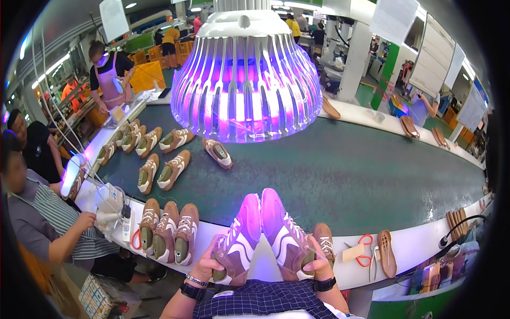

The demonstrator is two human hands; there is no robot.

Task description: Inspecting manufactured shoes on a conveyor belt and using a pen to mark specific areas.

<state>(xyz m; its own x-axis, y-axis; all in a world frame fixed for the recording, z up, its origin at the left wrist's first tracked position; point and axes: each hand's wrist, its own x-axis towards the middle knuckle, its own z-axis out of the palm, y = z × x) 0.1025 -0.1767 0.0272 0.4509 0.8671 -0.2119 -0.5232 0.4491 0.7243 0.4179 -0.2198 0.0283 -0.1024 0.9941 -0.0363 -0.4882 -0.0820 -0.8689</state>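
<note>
Under a large ribbed lamp point(245, 101) glowing purple, I hold two brown sneakers with white side stripes and laces. My left hand point(209, 261) is closed round the heel of the left sneaker point(240, 243). Round the heel of the right sneaker point(282, 238) my right hand point(320, 261) is closed in the same way. Both toes point away from me, tinted pink by the light, and sit side by side, touching or nearly so. Green inserts show at the heel openings. Another brown sneaker point(323, 237) stands just beyond my right hand, partly hidden by it.
Three sneakers point(166, 228) stand on the white ledge at left, near red-handled scissors point(136, 239). More sneakers point(174, 169) sit on the green belt point(345, 175). Right of me lie red-handled scissors point(365, 252), a metal tool point(375, 263) and a brown sole point(387, 254). Co-workers point(53, 212) sit and stand at left.
</note>
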